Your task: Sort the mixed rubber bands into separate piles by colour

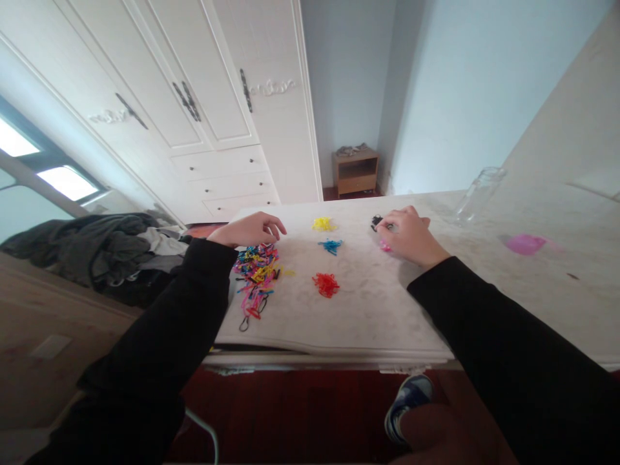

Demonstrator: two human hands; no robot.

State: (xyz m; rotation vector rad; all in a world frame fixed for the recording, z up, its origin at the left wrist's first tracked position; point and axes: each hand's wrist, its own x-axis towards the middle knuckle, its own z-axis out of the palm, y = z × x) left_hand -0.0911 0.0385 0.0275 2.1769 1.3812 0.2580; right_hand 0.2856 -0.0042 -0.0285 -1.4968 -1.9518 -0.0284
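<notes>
On the left of the table lies a mixed heap of small coloured rubber bands (259, 268), in pink, yellow, blue, red and black. My left hand (254, 229) hovers over its far edge, fingers loosely bent and apart, with nothing visible in them. Toward the right, my right hand (407, 232) is pinched just beside a small pile of black rubber bands (376, 222). Whatever its fingertips hold is too small to make out. Pink rubber bands (385, 246) show partly under that hand. Between the hands sit separate piles of yellow bands (324, 224), blue bands (332, 246) and red bands (326, 285).
A clear glass jar (479, 195) lies tilted or on its side at the far right of the white table (368, 316). Nearer is a pink balloon-like item (526, 244). Dark clothes (97, 252) are heaped at left. A wardrobe (217, 116) and small wooden cabinet (357, 173) stand behind.
</notes>
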